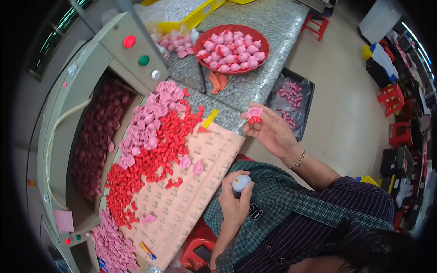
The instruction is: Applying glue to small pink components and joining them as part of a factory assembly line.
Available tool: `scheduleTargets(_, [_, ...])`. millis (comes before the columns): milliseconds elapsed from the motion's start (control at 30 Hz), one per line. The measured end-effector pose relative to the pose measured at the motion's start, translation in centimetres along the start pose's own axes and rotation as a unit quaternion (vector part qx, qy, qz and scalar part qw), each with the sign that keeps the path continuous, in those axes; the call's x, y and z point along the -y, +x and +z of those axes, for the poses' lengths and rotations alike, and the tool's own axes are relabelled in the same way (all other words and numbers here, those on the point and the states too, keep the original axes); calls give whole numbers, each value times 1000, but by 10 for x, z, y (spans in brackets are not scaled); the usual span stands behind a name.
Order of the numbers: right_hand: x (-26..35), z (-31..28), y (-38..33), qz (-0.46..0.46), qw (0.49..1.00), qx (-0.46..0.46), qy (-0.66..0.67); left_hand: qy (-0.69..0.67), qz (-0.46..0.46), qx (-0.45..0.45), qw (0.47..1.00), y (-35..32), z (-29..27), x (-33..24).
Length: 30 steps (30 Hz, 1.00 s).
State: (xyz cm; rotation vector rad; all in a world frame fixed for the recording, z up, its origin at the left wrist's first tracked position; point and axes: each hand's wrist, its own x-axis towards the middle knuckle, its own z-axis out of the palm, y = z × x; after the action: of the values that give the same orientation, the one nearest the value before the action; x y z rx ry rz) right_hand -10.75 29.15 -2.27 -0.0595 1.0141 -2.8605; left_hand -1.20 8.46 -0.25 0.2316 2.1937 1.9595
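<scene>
My left hand is wrapped round a small bottle with a pale, rounded top and a small yellowish tip. I hold it upright close to my green checked apron. Farther out, my right hand pinches a small pink piece with a red part between thumb and fingers. On the printed, peach-coloured work surface lie a heap of red pieces and a heap of pink cup-shaped pieces. A second pink heap lies at the near left.
A grey machine with lit buttons stands at left, more pink pieces inside it. Beyond are a red bowl of round pink pieces and a yellow tray. A black tray lies past the bench edge. Red stools stand at right.
</scene>
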Motion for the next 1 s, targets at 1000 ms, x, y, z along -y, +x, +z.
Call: scheduleTargets(1000, [-6,-7,130,-270,719,4,-640,-5,79,-194,978,108,20,23])
